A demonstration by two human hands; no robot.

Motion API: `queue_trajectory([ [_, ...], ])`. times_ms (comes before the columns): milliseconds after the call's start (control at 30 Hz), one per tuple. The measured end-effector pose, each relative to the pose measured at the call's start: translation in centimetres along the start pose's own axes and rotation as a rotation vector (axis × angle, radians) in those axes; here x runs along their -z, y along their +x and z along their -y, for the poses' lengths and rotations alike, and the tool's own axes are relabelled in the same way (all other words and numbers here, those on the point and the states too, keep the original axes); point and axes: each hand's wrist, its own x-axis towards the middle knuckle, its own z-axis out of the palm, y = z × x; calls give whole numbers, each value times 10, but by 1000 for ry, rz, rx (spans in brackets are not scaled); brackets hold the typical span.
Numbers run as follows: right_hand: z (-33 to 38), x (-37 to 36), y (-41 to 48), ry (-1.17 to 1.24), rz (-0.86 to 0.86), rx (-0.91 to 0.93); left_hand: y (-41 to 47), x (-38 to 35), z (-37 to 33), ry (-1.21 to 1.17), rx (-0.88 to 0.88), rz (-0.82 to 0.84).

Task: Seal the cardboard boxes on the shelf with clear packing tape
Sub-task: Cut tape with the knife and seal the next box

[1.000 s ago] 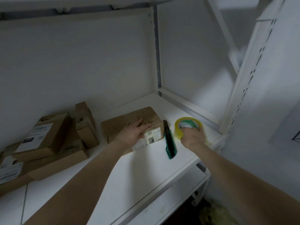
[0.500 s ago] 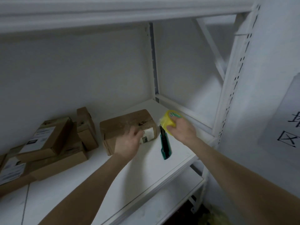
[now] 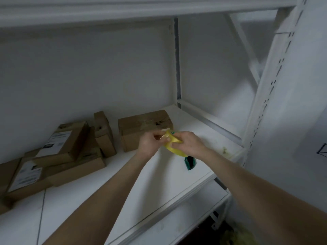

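Yellow tape roll (image 3: 174, 150) gripped by R hand (image 3: 189, 144), L hand (image 3: 149, 145) fingers (image 3: 156, 134) pinching its edge.

I am in a storeroom: a white metal shelf (image 3: 79, 200) with slotted uprights (image 3: 276, 71) carries labelled cardboard boxes (image 3: 65, 142).

Matt brown cardboard boxes (image 3: 145, 128) with white paper labels (image 3: 58, 141), glossy yellowish plastic tape roll (image 3: 172, 144), smooth white painted shelf board (image 3: 159, 177), perforated white metal upright (image 3: 269, 89), shiny green plastic tool (image 3: 190, 162)
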Motion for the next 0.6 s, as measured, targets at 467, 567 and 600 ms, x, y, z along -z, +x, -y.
queue_trajectory([
  [467, 34, -4, 12, 239, 186, 57, -14, 57, 18, -111, 214, -255],
  [567, 35, 0, 17, 36, 101, 42, -16, 66, 14, -109, 214, -294],
  [600, 34, 1, 17, -91, 66, 24, -15, 70, 12, -86, 208, -304],
])
